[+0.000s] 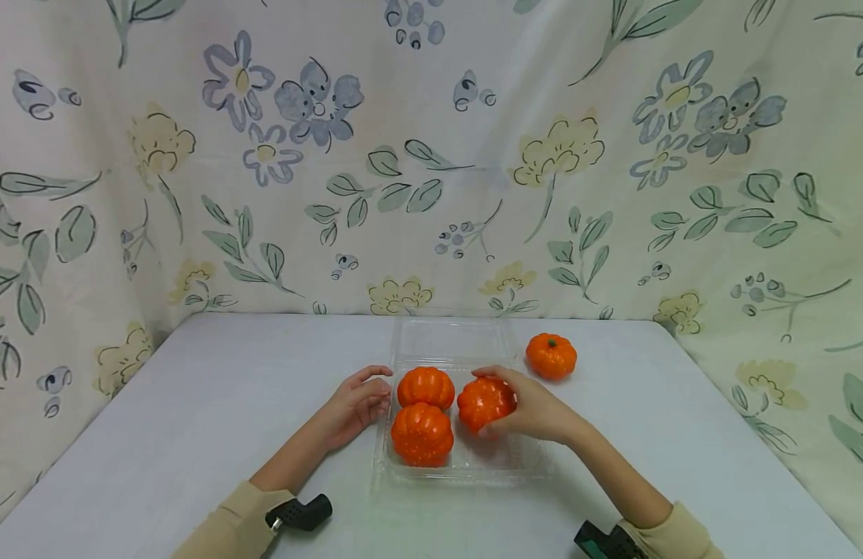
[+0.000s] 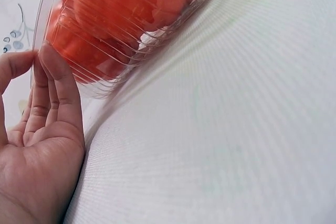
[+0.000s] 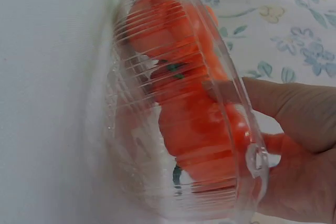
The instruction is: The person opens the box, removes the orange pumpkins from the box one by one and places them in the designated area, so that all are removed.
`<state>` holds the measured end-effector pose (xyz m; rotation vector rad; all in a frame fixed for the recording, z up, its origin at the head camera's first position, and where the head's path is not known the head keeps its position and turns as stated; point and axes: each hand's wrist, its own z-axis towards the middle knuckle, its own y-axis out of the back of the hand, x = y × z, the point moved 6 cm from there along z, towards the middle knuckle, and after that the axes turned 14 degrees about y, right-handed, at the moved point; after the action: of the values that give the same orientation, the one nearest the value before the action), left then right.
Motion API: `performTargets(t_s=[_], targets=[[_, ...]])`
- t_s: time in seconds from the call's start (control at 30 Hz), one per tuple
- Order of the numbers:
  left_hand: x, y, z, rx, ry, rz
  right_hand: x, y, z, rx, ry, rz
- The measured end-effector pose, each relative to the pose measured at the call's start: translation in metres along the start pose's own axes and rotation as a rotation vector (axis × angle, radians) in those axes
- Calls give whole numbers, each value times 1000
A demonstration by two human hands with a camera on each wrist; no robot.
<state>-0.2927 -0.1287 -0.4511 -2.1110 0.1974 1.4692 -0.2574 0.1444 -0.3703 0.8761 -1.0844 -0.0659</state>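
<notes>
A clear plastic clamshell container (image 1: 501,466) lies on the table with its lid (image 1: 454,339) folded back. Two orange toy pumpkins, one behind (image 1: 426,387) and one in front (image 1: 422,436), fill its left side. My right hand (image 1: 536,407) grips a third orange pumpkin (image 1: 485,405) over the right side, thumb in front and fingers behind. Through the ribbed wall, the right wrist view shows this pumpkin (image 3: 197,129) inside the container. At the left rim, my left hand (image 1: 357,407) pinches the container's edge between thumb and fingertips (image 2: 55,61).
Another orange pumpkin (image 1: 551,356) with a green stem sits on the table behind my right hand, right of the lid. The white table (image 1: 263,365) ends at a floral cloth (image 1: 431,194). A black wrist camera (image 1: 300,513) is strapped on the left sleeve.
</notes>
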Motion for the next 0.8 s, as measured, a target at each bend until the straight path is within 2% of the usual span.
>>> performTargets(t_s=[0.37, 0.8], targets=[[-1, -1, 0, 8, -6, -14, 7, 15, -2, -42, 16, 5], [-1, -1, 0, 13, -3, -23, 6, 20, -3, -49, 28, 48]])
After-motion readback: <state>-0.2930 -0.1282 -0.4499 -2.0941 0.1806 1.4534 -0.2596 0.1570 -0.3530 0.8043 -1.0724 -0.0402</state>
